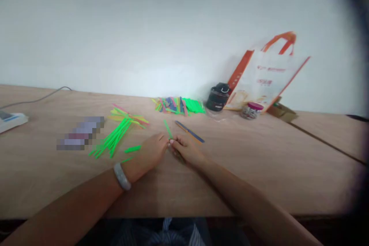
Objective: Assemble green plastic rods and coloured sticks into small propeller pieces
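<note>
My left hand [154,150], with a pale bracelet [122,177] at its wrist, and my right hand [186,150] meet over the middle of the table. Their closed fingertips pinch a thin green strip [167,127] that sticks up and away from me; its lower end is hidden by the fingers. Short green pieces [133,149] lie just left of my left hand. Beyond them a fan of long green strips [115,138] rests across yellow and pink strips [121,116]. A dark blue strip [191,132] with an orange edge lies beyond my right hand.
Packs of coloured strips [173,105] lie by the wall. To their right stand a black container [218,99], a pink-lidded jar [251,111], a white-and-orange bag [259,80] and a cardboard box [281,113]. A blurred-out flat object [82,132] and white device [13,122] lie left.
</note>
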### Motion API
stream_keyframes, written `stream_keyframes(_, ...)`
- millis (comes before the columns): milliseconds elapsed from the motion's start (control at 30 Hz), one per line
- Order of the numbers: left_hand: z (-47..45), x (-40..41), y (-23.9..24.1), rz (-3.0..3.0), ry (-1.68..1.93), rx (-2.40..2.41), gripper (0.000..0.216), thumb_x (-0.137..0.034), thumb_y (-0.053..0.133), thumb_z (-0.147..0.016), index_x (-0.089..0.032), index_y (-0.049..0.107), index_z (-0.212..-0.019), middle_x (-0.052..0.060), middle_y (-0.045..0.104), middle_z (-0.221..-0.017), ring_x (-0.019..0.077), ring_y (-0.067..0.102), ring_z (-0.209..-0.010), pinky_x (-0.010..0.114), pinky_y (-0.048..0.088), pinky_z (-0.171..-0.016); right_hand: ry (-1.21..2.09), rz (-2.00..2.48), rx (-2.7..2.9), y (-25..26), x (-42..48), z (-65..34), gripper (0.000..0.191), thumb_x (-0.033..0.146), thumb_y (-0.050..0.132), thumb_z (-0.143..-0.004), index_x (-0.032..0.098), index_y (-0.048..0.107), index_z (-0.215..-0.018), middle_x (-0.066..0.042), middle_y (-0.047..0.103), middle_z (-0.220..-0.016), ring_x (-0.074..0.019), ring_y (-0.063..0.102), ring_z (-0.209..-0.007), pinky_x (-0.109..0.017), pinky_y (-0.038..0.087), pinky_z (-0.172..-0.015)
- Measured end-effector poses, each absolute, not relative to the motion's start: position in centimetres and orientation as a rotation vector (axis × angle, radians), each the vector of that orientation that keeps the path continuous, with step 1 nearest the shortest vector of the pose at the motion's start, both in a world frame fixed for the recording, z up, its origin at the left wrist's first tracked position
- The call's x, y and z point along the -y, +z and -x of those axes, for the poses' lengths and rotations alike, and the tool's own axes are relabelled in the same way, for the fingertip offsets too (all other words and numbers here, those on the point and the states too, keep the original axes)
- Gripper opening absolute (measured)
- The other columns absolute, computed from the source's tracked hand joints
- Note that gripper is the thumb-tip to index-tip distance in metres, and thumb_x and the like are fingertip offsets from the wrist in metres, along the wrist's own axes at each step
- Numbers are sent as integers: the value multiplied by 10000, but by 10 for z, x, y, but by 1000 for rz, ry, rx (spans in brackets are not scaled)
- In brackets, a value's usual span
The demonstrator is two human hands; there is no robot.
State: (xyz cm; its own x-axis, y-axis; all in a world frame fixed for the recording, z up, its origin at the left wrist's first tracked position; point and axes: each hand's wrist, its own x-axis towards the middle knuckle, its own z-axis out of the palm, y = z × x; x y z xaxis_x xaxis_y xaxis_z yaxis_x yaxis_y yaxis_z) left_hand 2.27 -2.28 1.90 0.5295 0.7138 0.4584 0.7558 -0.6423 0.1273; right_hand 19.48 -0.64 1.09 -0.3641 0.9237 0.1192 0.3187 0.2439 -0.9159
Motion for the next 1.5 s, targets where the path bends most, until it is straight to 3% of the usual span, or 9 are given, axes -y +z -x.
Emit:
stream_keyframes(433, -25, 22, 30, 2746, -983, 1479, 212, -193, 420, -917, -156, 629, -915, 71, 680, -928, 184, 619, -837, 311, 489, -779, 939, 1089, 1894, 20, 0, -198, 288, 426, 489, -836, 194, 512, -666, 40, 459, -562, -104, 415, -529, -232, 326, -518)
stream_keyframes(567, -20, 23, 32, 2762, -962, 1583, 248, -210, 411, -928, -148, 631, -833, 60, 679, -834, 170, 611, -747, 293, 486, -722, 967, 1108, 1753, 18, -14, -211, 318, 494, 483, -820, 194, 528, -727, 44, 461, -566, -97, 411, -497, -229, 347, -500)
stream_keyframes(667, -17, 22, 29, 2730, -917, 1570, 264, -227, 404, -936, -144, 634, -835, 63, 666, -830, 175, 606, -769, 302, 487, -734, 644, 1268, 1545, 19, -36, -236, 361, 502, 420, -848, 181, 584, -818, 6, 513, -627, -132, 461, -559, -257, 383, -533)
stream_keyframes(767, -20, 21, 23, 2744, -890, 1415, 248, -205, 399, -932, -153, 641, -942, 69, 651, -908, 178, 598, -852, 315, 489, -796, 173, 1434, 1666, 18, -54, -261, 302, 378, 442, -866, 160, 638, -794, -72, 603, -793, -189, 537, -779, -305, 423, -714)
stream_keyframes(867, -27, 19, 16, 2809, -817, 1259, 254, -160, 396, -919, -160, 631, -1015, 70, 631, -955, 174, 582, -904, 319, 488, -842, -14, 1656, 1803, 13, -63, -274, 305, 285, 414, -893, 149, 678, -826, -101, 622, -868, -204, 555, -843, -306, 413, -764)
stream_keyframes(1133, -18, 7, 1, 2725, -709, 1383, 309, -189, 493, -874, -166, 555, -1175, 101, 559, -1190, 225, 514, -1096, 391, 436, -970, -184, 1898, 2042, 6, -61, -268, 346, 290, 388, -929, 156, 707, -942, -121, 650, -940, -204, 573, -897, -280, 401, -800)
stream_keyframes(1300, -9, 5, 4, 2734, -663, 1488, 279, -158, 449, -884, -148, 580, -1129, 100, 601, -1105, 216, 547, -1039, 388, 438, -960, -195, 1877, 2118, 7, -55, -267, 356, 306, 373, -937, 145, 688, -974, -119, 651, -981, -200, 565, -926, -269, 391, -810)
stream_keyframes(1500, -9, 11, 13, 2706, -621, 1498, 259, -181, 474, -884, -142, 603, -1105, 102, 607, -1073, 223, 546, -1026, 385, 438, -947, -130, 1853, 2137, 5, -51, -266, 401, 455, 444, -895, 163, 651, -1076, -114, 632, -1053, -217, 552, -977, -280, 392, -822)
